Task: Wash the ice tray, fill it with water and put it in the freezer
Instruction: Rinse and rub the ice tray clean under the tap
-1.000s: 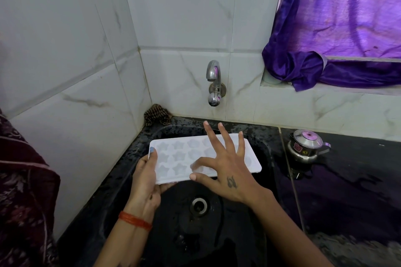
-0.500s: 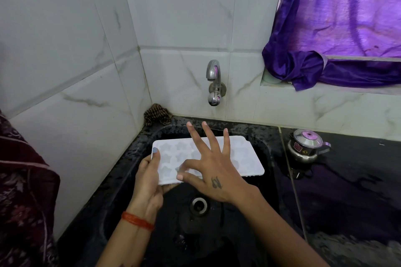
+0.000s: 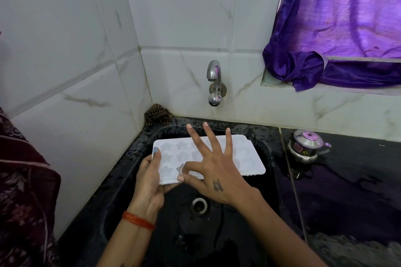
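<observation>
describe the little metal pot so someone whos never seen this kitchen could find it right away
Start at the black sink under the wall tap. Move right past the sink's edge onto the dark countertop, below the purple curtain. The small steel pot stands there alone: shiny, round-bellied, with a purple knob on its lid.

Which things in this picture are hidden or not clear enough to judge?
- Ice tray, head view: the right hand covers its middle, so the moulds cannot be counted.
- Tap: no stream shows; open or closed is unclear.
- Left hand: its fingers go under the tray, hidden.
- Small steel pot: label too small to read.
- Sink: near part cut off by the bottom edge.
</observation>
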Motion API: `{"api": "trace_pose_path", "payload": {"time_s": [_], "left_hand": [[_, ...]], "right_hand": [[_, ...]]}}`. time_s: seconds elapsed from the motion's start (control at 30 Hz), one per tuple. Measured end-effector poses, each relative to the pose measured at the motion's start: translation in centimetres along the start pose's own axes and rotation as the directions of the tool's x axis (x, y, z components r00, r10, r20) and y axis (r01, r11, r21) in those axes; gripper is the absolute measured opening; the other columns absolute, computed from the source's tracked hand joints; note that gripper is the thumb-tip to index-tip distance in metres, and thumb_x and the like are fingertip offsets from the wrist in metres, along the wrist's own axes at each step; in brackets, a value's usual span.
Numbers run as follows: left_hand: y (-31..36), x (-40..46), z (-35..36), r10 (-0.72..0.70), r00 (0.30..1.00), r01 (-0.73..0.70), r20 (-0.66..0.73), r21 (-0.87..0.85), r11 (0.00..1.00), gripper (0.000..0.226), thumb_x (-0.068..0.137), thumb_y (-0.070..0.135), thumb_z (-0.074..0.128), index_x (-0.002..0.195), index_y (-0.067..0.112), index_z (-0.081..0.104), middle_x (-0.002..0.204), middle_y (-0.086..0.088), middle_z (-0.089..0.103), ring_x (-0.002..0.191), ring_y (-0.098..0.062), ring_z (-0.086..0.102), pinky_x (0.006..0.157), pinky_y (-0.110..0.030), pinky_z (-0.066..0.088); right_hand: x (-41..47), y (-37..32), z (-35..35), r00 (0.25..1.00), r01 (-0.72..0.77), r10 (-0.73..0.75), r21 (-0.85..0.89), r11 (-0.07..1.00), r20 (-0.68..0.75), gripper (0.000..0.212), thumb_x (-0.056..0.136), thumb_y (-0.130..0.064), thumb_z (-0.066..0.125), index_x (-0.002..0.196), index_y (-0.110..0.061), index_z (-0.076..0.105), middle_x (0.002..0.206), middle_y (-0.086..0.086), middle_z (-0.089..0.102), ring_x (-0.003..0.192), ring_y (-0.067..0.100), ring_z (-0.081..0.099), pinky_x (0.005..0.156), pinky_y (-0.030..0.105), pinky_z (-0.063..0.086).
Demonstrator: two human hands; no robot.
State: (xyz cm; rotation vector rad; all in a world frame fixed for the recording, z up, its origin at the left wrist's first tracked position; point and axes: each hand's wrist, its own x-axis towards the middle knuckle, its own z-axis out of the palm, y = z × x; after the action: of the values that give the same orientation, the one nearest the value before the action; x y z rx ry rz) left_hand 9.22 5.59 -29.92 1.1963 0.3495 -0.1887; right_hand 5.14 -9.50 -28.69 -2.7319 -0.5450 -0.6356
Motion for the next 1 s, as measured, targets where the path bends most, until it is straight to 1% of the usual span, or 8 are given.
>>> {"api": "trace_pose_path", "payload": {"time_s": [0.1, 0.2, 0.27, 0.47, 0.6, 0.73, 0.8, 1.0], "left_hand": [[0.06, 0.03, -0.14, 0.002, 1.0, -0.002, 0.006, -0.005, 1.0, 0.046, 0.093, 0.046, 0.049, 0.123, 0.011, 0.054, 0.112, -0.013, 0.069, 0.085, -0.029, 0.07, 0.062, -0.04, 0.057], [0.11, -0.07, -0.18, 0.003, 1.0, -0.002, 0.017, -0.018, 1.0, 0.046, 0.094, 0.045, 0.048, 0.123, 0.01, 0.053, 0.11, -0.013, 0.069, 0.071, -0.025, 0.073, 0.056, -0.037, 0.057], [0.09, -0.13, -0.17, -0.002, 1.0, 0.002, 0.018, -0.019, 1.0, 0.045, 0.094, 0.045, 0.048, 0.122, 0.01, 0.053, 0.11, -0.014, 0.069, 0.068, -0.024, 0.073, 0.053, -0.036, 0.057], [-0.19, -0.23, -0.22, -0.007, 1.0, 0.007, 0.003, -0.012, 1.0, 0.046, 0.093, 0.046, 0.05, 0.122, 0.01, 0.054, 0.11, -0.014, 0.069, 0.084, -0.029, 0.07, 0.053, -0.035, 0.056], [-0.2, -0.39, -0.03, -0.001, 1.0, 0.0, -0.004, -0.018, 1.0, 0.045, 0.093, 0.045, 0.049, 0.122, 0.011, 0.053, 0.107, -0.012, 0.07, 0.077, -0.026, 0.07, 0.051, -0.034, 0.055], [-0.14, -0.35, 0.02, 0.002, 1.0, -0.002, 0.004, -0.01, 1.0, 0.044, 0.093, 0.045, 0.049, 0.122, 0.012, 0.054, 0.106, -0.011, 0.07, 0.08, -0.026, 0.07, 0.054, -0.034, 0.056], [-0.18, -0.25, -0.02, 0.005, 1.0, -0.005, 0.008, -0.005, 1.0, 0.046, 0.093, 0.046, 0.048, 0.123, 0.011, 0.054, 0.108, -0.011, 0.07, 0.08, -0.026, 0.07, 0.054, -0.034, 0.056], [-0.26, -0.2, -0.07, 0.002, 1.0, -0.002, 0.025, -0.018, 1.0, 0.048, 0.093, 0.046, 0.049, 0.123, 0.009, 0.053, 0.107, -0.013, 0.07, 0.071, -0.025, 0.073, 0.052, -0.035, 0.056]], "right_hand": [[-0.04, 0.01, 0.12, 1.0, 0.004, -0.004, 0.014, 1.0, -0.005, 0.038, 0.088, -0.063, 0.038, 0.09, -0.042, 0.069, 0.16, -0.002, 0.001, 0.147, 0.029, -0.01, 0.108, 0.065, -0.01], [0.02, 0.01, 0.09, 0.999, -0.003, 0.001, 0.052, 0.999, 0.038, 0.04, 0.087, -0.064, 0.036, 0.096, -0.043, 0.069, 0.159, -0.006, -0.006, 0.146, 0.026, -0.016, 0.108, 0.064, -0.013], [0.07, -0.02, -0.1, 0.997, -0.013, 0.007, 0.076, 0.997, 0.074, 0.042, 0.086, -0.065, 0.034, 0.097, -0.044, 0.069, 0.159, -0.008, -0.011, 0.145, 0.024, -0.02, 0.108, 0.063, -0.017], [0.05, 0.04, -0.68, 0.991, -0.043, 0.024, 0.139, 0.989, 0.132, 0.044, 0.083, -0.067, 0.034, 0.091, -0.042, 0.069, 0.157, -0.013, -0.015, 0.143, 0.019, -0.026, 0.108, 0.058, -0.022], [-0.05, 0.04, -0.59, 0.994, -0.041, 0.028, 0.121, 0.992, 0.108, 0.042, 0.084, -0.066, 0.036, 0.087, -0.039, 0.068, 0.158, -0.011, -0.012, 0.144, 0.021, -0.023, 0.108, 0.059, -0.021], [-0.14, -0.06, -0.45, 0.995, -0.037, 0.029, 0.085, 0.996, 0.091, 0.041, 0.086, -0.065, 0.035, 0.087, -0.039, 0.067, 0.159, -0.008, -0.009, 0.145, 0.023, -0.021, 0.107, 0.061, -0.02], [-0.13, -0.03, -0.46, 0.995, -0.036, 0.029, 0.074, 0.997, 0.091, 0.041, 0.086, -0.065, 0.034, 0.089, -0.04, 0.067, 0.159, -0.007, -0.01, 0.145, 0.024, -0.021, 0.107, 0.061, -0.02], [-0.07, 0.0, -0.56, 0.992, -0.042, 0.027, 0.123, 0.992, 0.121, 0.044, 0.085, -0.066, 0.033, 0.096, -0.044, 0.069, 0.158, -0.011, -0.015, 0.143, 0.021, -0.025, 0.107, 0.059, -0.022]]}}
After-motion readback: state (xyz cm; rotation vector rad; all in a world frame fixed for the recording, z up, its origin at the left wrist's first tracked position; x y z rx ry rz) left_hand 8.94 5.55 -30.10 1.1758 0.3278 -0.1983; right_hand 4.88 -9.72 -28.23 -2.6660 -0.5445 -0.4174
